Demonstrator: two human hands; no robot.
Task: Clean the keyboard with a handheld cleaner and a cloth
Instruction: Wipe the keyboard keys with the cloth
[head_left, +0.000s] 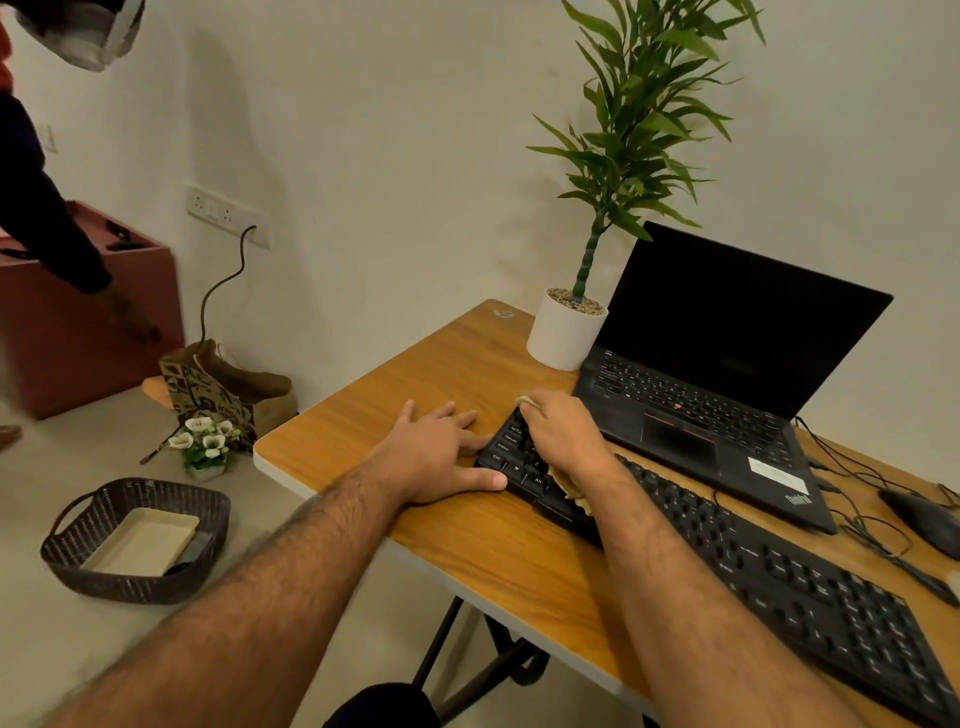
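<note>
Keyboard (753, 571), black and full-sized, lies slantwise on the wooden table (415, 384) in the head view, running from the frame's centre down to the lower right corner; on its near-left keys the white legends "Ctrl" and "Alt" can be read, while the rest are too small or blurred. Right hand (566, 436) sits on the keyboard's left end, fingers curled over a tan cloth (574, 491), which shows at the fingertips and again under the wrist, pressed against the keys. Left hand (441, 457) lies flat on the table just left of the keyboard, fingers spread and relaxed, grasping nothing, its thumb and fingertips touching the keyboard's left edge. Behind the keyboard, right of centre, an open black laptop (727, 374) stands with a dark screen; "ThinkPad" is printed on its palm rest near the right corner, beside a white sticker whose text cannot be read. A white pot with a tall green plant (566, 332) stands just left of the laptop, near the table's far edge. At the right edge of the frame a dark mouse (924, 519) rests among thin black cables. On the floor at lower left sits a dark woven basket (135, 540) holding a pale tray, and above it a small bunch of white flowers (205, 441) beside a patterned brown paper bag (223, 389). In the upper left, another person's dark sleeve (41, 208) reaches down before a red-brown cabinet.
</note>
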